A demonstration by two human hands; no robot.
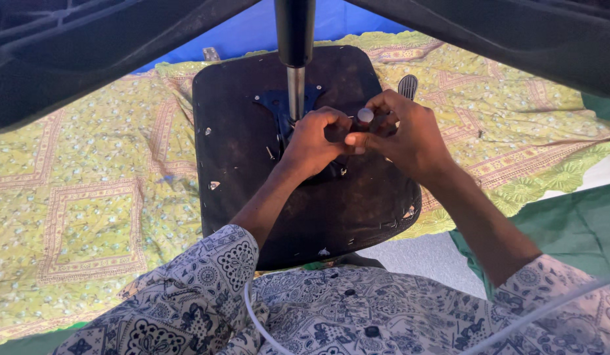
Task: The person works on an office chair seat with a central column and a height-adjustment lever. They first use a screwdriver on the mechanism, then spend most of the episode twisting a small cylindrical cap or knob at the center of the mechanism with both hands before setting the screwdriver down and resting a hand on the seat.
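1. Black underside of an upturned chair seat (pixel 252 190) faces the camera; it lies on a yellow-green patterned cloth (pixel 88 197) spread on the floor.
2. Dark metal mounting plate (pixel 278 102) sits at the seat's centre, with the gas-lift column (pixel 295 79) rising from it toward the chair's base legs (pixel 88 52) overhead.
3. Left hand (pixel 315 141) is curled closed around the mechanism just beside the column's foot, knuckles upward.
4. Right hand (pixel 406 135) pinches a small round pale-capped part (pixel 365 115) between thumb and fingers; its fingertips touch those of the left hand.
5. Exactly what the pale part attaches to is hidden by the fingers; it appears to be a knob or bolt head.
6. Black lever paddle (pixel 408 85) projects past the seat edge, just behind the right hand.
7. Both forearms emerge from patterned blue-and-white sleeves (pixel 206 296).
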